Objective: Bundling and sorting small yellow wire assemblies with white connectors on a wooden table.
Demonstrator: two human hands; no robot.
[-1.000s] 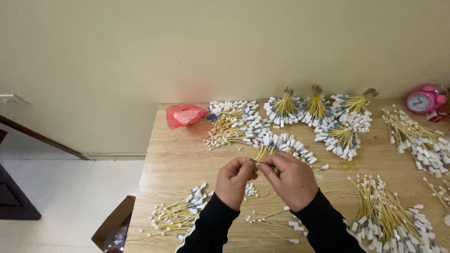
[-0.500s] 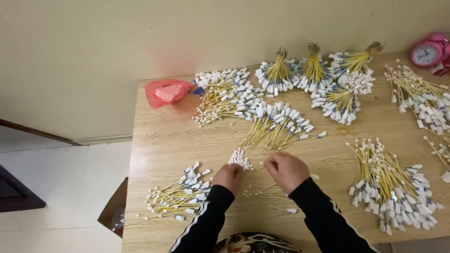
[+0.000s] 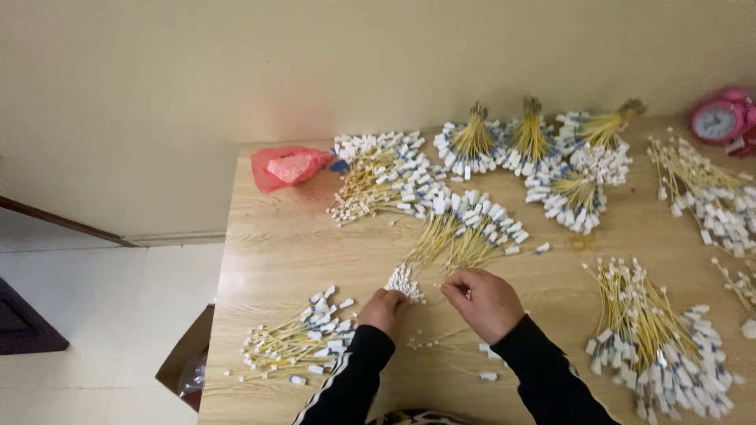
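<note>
Beside the fanned yellow cable bundle (image 3: 465, 232):
White connector cluster (image 3: 404, 282): pinched by left hand (image 3: 383, 311).
Right hand (image 3: 486, 301): just beside, pinching a thin strand.

A pale, smooth wood-grain table (image 3: 283, 252) is covered with thin yellow cables (image 3: 461, 236) tipped in white plastic, a crinkly glossy red plastic bag (image 3: 287, 167) is seen, sleeves (image 3: 350, 378) look matt black cloth.

Two hands (image 3: 383, 311) (image 3: 486, 301), one clock (image 3: 717, 120) (pink), one bag (image 3: 288, 166).
</note>
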